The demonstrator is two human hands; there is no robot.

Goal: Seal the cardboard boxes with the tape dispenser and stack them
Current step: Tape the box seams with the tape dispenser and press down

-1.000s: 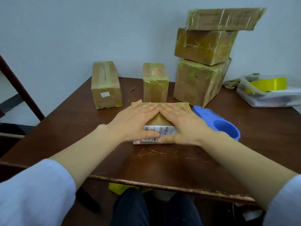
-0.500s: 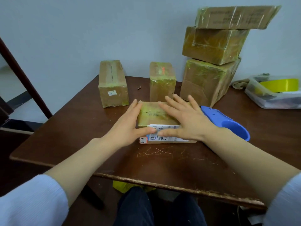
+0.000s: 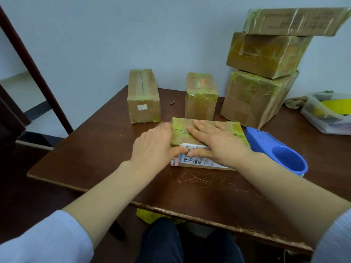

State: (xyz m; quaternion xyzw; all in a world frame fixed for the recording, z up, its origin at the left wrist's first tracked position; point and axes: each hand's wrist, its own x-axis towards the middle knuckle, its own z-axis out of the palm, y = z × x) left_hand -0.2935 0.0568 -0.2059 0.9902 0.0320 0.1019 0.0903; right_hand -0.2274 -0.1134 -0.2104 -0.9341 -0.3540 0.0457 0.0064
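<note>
A flat cardboard box (image 3: 230,130) with yellowish tape and a white barcode label lies on the brown table (image 3: 106,156) in front of me. My left hand (image 3: 153,149) lies against its left side, the thumb on the label. My right hand (image 3: 214,139) presses flat on its top, fingers straight and pointing left. The blue tape dispenser (image 3: 275,150) lies just right of the box, untouched. At the back right stands a stack of three taped boxes (image 3: 266,69).
Two taped boxes stand at the back of the table, one at the left (image 3: 142,95) and one in the middle (image 3: 201,95). A clear plastic tub (image 3: 326,114) with a yellow tape roll sits at the far right. The table's worn front edge is near my lap.
Both hands slid across the box top: the left one moved off to its left side, the right one moved leftward over the top. The camera view shifted left.
</note>
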